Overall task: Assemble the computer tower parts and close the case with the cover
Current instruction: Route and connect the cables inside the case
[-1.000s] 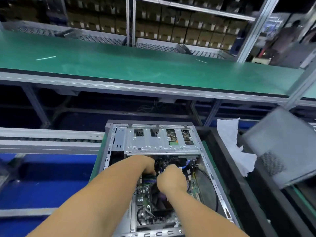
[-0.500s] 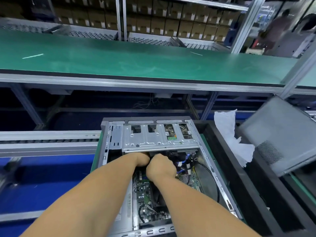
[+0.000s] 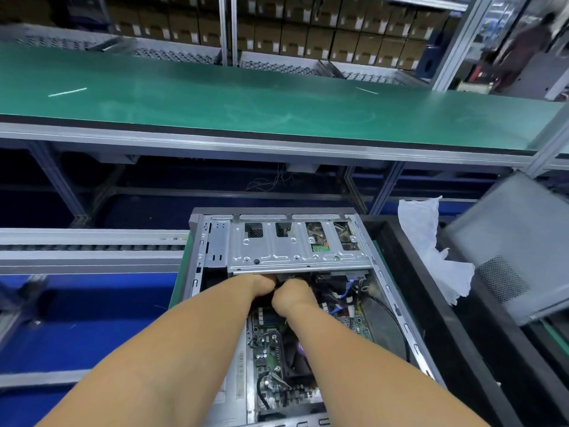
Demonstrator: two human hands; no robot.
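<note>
The open computer tower case (image 3: 197, 241) lies on its side in front of me. Its silver drive cage (image 3: 295, 251) spans the far end, and the motherboard (image 3: 268, 359) shows below my arms. My left hand (image 3: 255, 286) and right hand (image 3: 292, 295) are knuckle to knuckle inside the case, just under the cage's near edge. Their fingers curl down out of sight, so what they hold is hidden. A bundle of blue and black cables (image 3: 341, 298) sits right of my right hand. The grey side cover (image 3: 517, 241) leans tilted at the right.
A black tray (image 3: 431, 318) borders the case's right side, with crumpled white plastic (image 3: 431, 248) in it. A green conveyor belt (image 3: 246, 100) runs across behind, with shelves of cartons beyond. A roller track (image 3: 92, 246) lies left of the case. A person stands far right.
Both hands have moved farther into the case, up to the drive cage's edge, and now press together. My view has shifted slightly closer.
</note>
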